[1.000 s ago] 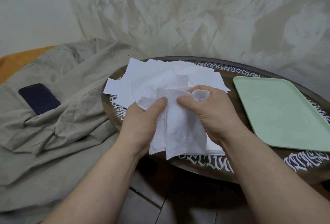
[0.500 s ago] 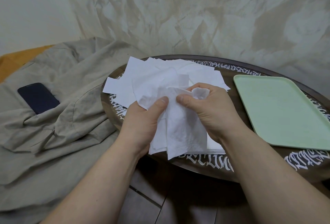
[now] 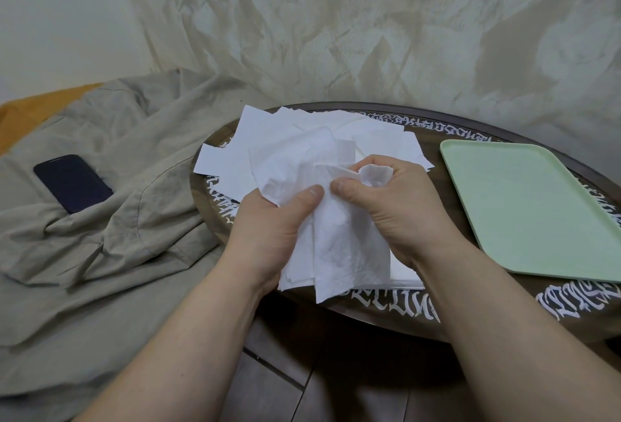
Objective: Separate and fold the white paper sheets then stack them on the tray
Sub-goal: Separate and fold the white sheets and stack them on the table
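Left hand: the left hand (image 3: 268,230) pinches the upper left part of a crumpled white paper sheet (image 3: 339,246), thumb lying on top of the paper and fingers curled out of sight beneath it.
Right hand: the right hand (image 3: 396,206) grips the same sheet at its upper right corner; the thumb presses across the front and a bunched tuft of paper pokes out above the curled fingers.
Thumbs: the two thumb tips sit just beside each other, nearly touching.
Held sheet: it hangs down between the hands over the near edge of the table, wrinkled, with its lower corner past the rim.
Paper pile: a loose pile of white paper sheets (image 3: 302,132) lies spread on the left half of the table, behind and under the hands.
Tray: a pale green tray (image 3: 524,206) rests flat on the right side of the table, beside the pile and apart from it, no paper on it.
Table: a round dark wooden table (image 3: 403,317) with white ornate lettering along its border.
Surroundings: a rumpled beige cloth (image 3: 111,253) lies to the left of the table, with a dark smartphone (image 3: 72,183) resting on it.
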The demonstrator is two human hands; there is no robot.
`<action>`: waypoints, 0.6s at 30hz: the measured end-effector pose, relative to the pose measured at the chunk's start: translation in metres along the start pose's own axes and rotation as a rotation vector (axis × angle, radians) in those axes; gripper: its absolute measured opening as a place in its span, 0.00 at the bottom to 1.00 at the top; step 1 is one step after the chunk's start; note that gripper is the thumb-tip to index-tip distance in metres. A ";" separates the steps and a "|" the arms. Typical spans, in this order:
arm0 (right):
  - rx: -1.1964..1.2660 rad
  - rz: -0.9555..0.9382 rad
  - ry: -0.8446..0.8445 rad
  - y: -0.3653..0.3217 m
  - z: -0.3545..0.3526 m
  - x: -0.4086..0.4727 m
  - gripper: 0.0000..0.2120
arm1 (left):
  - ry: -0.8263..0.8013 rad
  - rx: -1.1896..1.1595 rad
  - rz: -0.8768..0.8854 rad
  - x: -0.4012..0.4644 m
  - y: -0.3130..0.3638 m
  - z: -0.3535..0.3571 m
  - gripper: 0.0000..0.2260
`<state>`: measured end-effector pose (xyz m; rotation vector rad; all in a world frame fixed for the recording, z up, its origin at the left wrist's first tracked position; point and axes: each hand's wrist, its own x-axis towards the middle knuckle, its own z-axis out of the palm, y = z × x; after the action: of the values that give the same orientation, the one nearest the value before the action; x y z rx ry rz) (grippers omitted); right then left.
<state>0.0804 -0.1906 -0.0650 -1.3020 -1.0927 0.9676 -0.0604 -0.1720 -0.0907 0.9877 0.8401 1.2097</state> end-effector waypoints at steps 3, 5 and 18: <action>-0.003 0.002 -0.002 0.001 0.000 0.000 0.07 | 0.009 0.020 0.015 0.000 0.000 0.000 0.11; 0.001 0.010 0.000 0.001 0.001 0.000 0.07 | 0.009 0.039 0.031 0.001 0.000 0.000 0.11; -0.669 -0.347 0.001 0.004 -0.005 0.004 0.06 | 0.040 0.168 0.080 0.003 0.009 -0.015 0.09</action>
<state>0.0860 -0.1881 -0.0685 -1.5558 -1.6581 0.3403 -0.0769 -0.1661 -0.0879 1.1454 0.9538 1.2455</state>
